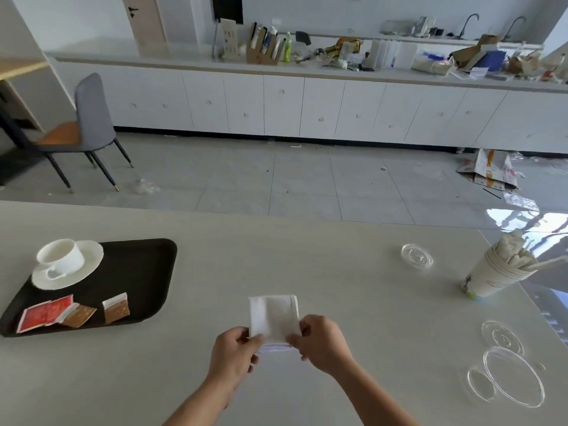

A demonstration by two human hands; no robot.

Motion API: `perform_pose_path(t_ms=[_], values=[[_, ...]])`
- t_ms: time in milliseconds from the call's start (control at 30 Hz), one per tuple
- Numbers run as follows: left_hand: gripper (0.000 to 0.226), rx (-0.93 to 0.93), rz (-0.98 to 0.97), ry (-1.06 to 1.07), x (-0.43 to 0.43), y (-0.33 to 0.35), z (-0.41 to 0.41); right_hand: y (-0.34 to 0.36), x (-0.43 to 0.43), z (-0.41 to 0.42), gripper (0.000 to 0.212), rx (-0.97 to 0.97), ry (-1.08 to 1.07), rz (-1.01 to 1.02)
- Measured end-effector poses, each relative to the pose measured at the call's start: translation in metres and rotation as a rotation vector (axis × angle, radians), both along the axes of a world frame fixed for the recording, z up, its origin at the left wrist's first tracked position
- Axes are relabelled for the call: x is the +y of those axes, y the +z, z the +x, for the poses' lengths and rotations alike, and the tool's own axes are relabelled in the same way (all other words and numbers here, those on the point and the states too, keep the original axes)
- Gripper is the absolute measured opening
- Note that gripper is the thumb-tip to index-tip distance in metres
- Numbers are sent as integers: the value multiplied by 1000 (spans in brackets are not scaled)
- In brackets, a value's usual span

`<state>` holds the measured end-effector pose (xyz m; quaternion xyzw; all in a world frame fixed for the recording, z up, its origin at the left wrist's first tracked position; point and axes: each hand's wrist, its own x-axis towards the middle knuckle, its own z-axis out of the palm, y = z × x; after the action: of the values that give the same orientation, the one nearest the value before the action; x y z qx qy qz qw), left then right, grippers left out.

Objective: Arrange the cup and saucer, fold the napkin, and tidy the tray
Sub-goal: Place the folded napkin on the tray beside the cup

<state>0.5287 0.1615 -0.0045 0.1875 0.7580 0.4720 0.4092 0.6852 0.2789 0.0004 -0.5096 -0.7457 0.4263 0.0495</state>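
Napkin [273,318] lies on table, near edge pinched by left hand [235,352] and right hand [319,342].

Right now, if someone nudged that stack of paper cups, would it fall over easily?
Probably. The paper cups look light and narrow-based, and the straws lean out past the rim, so the stack seems top-heavy. On the smooth table it might slide first.
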Motion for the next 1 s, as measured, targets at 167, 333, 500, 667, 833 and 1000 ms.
perform_pose_path(t_ms=[167, 333, 500, 667, 833, 1000], values=[[13, 38, -20, 51, -32, 2, -32, 4, -14, -43, 16, -16, 121, 13], [15, 56, -22, 97, -57, 4, -84, 10, -32, -100, 25, -37, 200, 81], [16, 84, -40, 84, -81, 3, -155, 15, -56, -168, 31, -66, 221, 122], [13, 123, -31, 0, -100, 7, -229, 19, -87, -235, 31, -88, 141, 109], [22, 212, -48, -128, -112, 11, -300, 25, -113, -297, 30, -98, 48, 107], [20, 288, -86, -187, -104, 11, -355, 24, -122, -344, 23, -126, -19, 133]])
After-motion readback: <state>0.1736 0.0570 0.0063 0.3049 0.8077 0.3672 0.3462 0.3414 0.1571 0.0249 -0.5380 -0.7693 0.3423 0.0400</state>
